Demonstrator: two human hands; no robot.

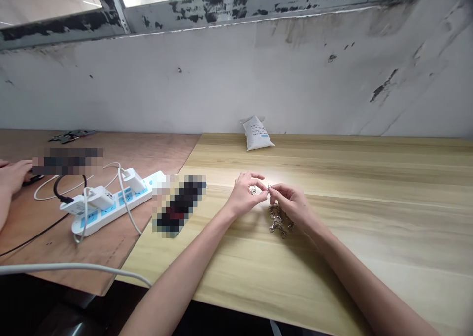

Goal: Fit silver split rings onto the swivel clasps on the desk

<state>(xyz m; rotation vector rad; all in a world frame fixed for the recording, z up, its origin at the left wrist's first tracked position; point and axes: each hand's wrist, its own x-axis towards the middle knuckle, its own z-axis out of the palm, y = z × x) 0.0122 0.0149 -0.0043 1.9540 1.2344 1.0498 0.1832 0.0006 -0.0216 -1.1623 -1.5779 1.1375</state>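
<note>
My left hand and my right hand meet over the light wooden table, fingertips pinched together. Between them sits a small metal ring; the left hand also has a small metal piece by its fingers. A bunch of metal clasps hangs or lies under my right hand, touching the table. Which hand bears the ring's weight I cannot tell.
A small white bag stands at the back by the wall. A white power strip with plugs and cables lies on the darker board at left. Another person's hand rests at the far left edge.
</note>
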